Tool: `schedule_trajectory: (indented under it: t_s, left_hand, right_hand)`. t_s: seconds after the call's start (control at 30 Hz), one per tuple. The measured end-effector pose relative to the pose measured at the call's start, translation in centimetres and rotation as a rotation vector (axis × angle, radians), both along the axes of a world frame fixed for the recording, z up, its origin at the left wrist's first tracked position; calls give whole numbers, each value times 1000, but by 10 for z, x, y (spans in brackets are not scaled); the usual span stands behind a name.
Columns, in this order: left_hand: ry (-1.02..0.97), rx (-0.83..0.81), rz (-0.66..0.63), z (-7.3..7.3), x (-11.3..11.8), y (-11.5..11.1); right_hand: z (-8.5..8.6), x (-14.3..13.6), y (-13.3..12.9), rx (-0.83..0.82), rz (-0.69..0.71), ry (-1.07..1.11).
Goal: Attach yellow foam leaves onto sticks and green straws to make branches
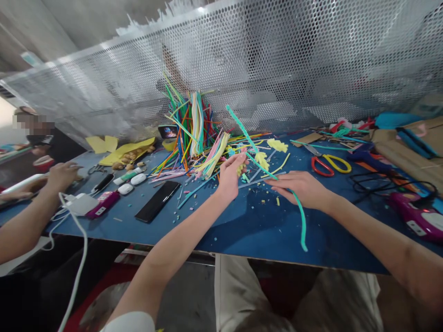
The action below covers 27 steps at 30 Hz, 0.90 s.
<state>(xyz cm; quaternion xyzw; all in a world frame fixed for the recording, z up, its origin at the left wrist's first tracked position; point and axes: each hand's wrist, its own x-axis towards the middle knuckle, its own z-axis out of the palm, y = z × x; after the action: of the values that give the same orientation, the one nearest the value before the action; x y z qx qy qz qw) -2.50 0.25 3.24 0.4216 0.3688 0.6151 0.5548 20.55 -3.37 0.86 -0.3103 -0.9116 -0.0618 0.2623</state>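
In front of me, my left hand [230, 174] pinches a small fuzzy yellow and pink piece [240, 169] made of pipe cleaner; its full shape is partly hidden by the fingers. Across my right hand [302, 186] runs a turquoise pipe cleaner [303, 223], held between thumb and fingers, one end hanging toward the table's front edge. Another turquoise length [240, 125] sticks up behind my left hand; whether the two join I cannot tell. Yellow leaf-shaped pieces [278, 145] lie just past my hands. A bundle of coloured pipe cleaners [197, 124] stands behind, with loose ones spilling forward.
A black phone [157, 201] lies on the blue table [242, 235] left of my arm. Scissors with red and yellow handles [330, 165] and a magenta power strip [418, 216] are on the right. A co-worker's hand [62, 176] is at far left, near a white cable [83, 263].
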Motion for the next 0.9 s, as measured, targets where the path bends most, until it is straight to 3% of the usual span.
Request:
schedule_trajectory:
  t_s: [0.13,0.33,0.47,0.67,0.8,0.9]
  left_hand:
    - [-19,18,-39,-2,4,-6]
    - [92,151,-127,-6,5,-9]
    - [123,174,-155,-6,5,-9]
    - [48,173,-60,-9,9,-6]
    - [-84,67,-202,-11,10,-7]
    - [-71,65,-347,-11,9,-11]
  right_hand:
    - [-3,6,10,-121,-127,63]
    - [-10,11,18,-152,-155,121]
    - [-6,13,19,-172,-107,151]
    - [-1,7,13,-307,125,114]
    - [-9,1,14,-316,157,115]
    - [-15,4,20,-274,107,112]
